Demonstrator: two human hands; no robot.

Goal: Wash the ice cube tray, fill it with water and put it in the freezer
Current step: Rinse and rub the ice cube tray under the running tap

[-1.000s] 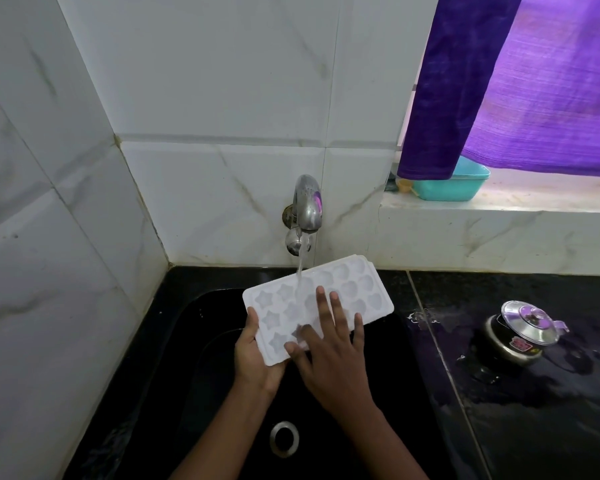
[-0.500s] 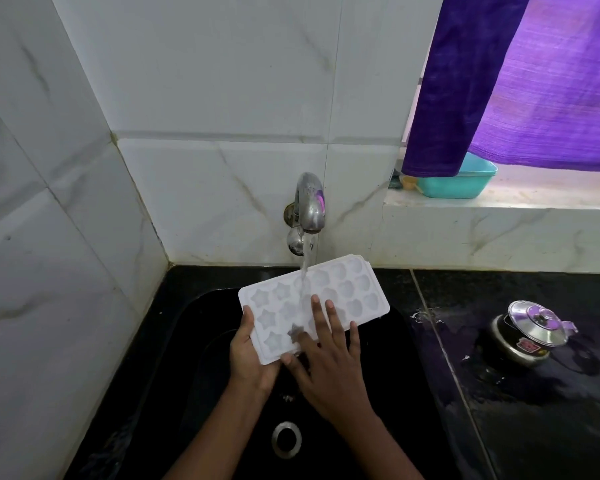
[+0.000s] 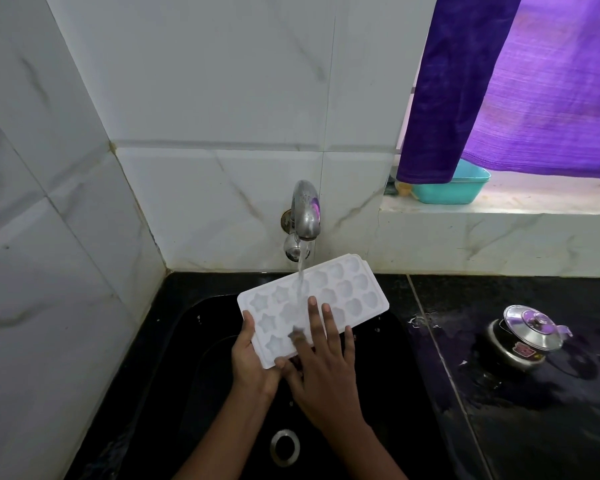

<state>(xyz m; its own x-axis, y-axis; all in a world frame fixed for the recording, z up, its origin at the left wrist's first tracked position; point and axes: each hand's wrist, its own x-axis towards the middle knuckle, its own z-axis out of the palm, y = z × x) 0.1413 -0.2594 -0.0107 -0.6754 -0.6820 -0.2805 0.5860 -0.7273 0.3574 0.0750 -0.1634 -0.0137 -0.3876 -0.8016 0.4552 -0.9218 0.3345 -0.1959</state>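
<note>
White plastic, moulded with star and shell-shaped cells, the ice cube tray (image 3: 342, 289) is held tilted over the black sink (image 3: 201, 358), its far end raised toward the tiled wall (image 3: 222, 98). A thin stream of water (image 3: 302, 271) falls from the steel tap (image 3: 305, 213) onto the tray's middle cells. The left hand (image 3: 250, 355) grips the near short end, thumb on the rim and the other fingers hidden beneath. The right hand (image 3: 323, 368) lies on top, its fingers (image 3: 314, 317) straight and released, pressing flat on the wet cells. Below the wrists sits the round metal drain (image 3: 284, 443). To the right, on the wet dark surface (image 3: 534, 427), stands a small black pot with a steel lid (image 3: 523, 337). A teal tub (image 3: 454, 188) sits on the window ledge (image 3: 516, 211), partly behind a purple curtain (image 3: 499, 84).
</note>
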